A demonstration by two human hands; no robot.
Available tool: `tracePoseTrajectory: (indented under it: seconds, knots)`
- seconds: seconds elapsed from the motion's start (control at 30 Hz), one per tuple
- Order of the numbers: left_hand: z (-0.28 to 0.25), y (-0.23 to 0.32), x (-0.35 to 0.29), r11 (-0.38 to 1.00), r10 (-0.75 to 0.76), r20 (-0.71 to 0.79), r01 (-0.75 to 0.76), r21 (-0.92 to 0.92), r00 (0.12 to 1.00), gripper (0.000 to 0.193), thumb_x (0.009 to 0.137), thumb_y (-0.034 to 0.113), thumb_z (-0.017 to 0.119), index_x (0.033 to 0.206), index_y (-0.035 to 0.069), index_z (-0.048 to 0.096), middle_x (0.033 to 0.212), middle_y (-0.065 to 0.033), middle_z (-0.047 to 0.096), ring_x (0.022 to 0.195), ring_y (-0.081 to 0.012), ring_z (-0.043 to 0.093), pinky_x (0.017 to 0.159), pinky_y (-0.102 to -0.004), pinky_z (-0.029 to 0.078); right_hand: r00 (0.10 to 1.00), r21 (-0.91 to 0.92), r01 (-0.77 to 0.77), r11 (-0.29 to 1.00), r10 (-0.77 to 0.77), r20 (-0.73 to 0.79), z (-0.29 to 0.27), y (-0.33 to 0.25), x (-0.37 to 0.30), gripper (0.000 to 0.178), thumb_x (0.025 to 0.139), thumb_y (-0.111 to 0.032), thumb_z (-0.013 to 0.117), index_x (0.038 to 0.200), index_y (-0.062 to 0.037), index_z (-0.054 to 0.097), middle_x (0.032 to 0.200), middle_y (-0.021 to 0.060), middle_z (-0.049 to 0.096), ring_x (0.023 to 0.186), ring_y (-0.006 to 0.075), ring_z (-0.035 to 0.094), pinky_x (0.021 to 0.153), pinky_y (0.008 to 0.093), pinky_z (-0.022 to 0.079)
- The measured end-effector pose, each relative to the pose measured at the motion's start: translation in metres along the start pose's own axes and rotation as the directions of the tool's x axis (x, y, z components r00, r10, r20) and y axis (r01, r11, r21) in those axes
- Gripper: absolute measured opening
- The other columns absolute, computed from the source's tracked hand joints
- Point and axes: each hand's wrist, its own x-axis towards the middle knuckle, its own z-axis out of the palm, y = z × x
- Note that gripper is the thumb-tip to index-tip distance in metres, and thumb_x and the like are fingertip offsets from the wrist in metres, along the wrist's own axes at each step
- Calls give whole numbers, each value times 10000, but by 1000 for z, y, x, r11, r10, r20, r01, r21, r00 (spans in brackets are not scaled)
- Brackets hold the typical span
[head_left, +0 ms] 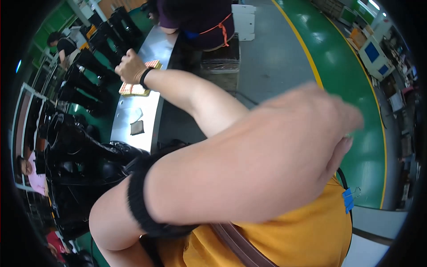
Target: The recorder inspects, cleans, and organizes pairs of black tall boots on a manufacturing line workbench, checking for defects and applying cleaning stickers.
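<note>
Close up and blurred, my left hand (318,120) is raised across the right half of the head view. Its fingers curl in toward the thumb, and whatever they may hold is hidden. A black band (140,200) circles that forearm near the elbow. My right hand (131,70) reaches to the far left with bent, closed fingers, a black band at its wrist. It is over a red-and-white patterned stack with yellow edges (134,89) on a shiny metal bench (153,107); whether it touches the stack cannot be made out. Nearer lies a small dark square piece (137,127).
Tall black boots (84,95) stand in rows left of the bench. A person in dark clothes with an orange tie (195,22) is at its far end, near wrapped dark stacks (220,60). Other people are at far left. A yellow floor line (307,49) runs along the right.
</note>
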Motion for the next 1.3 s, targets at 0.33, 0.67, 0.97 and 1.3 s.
tracePoseTrajectory:
  seconds: [0.33,0.67,0.97,1.3]
  knots:
    - [37,-14,11,992,-1,251,-30,121,968,129,722,17,626,812,47,714,801,-86,673,881,-267,652,780,-362,510,950,-173,30,984,25,311,-30,-16,-38,136,800,-299,643,761,-181,700,698,8,678,802,163,649,876,409,362]
    - [20,-43,-14,856,88,185,-170,489,979,172,698,90,618,853,32,661,816,-53,643,827,-235,616,840,-347,489,985,-12,33,999,-30,170,-15,-38,-32,137,802,-297,653,730,-190,698,665,23,652,750,183,649,856,418,376]
    - [-6,-37,-72,913,-23,-187,97,395,982,314,773,47,638,1085,13,651,1052,-128,667,1016,-298,633,887,-385,518,383,794,-604,66,898,216,22,34,56,280,744,-318,709,617,-72,670,588,102,668,504,230,631,582,348,505]
    - [-52,48,-229,852,-141,-632,418,314,762,192,820,98,727,984,-1,715,945,-166,710,861,-295,695,776,-362,554,338,793,-152,-590,723,603,-10,58,142,311,904,-414,621,729,-167,547,483,-53,435,350,103,382,343,220,312]
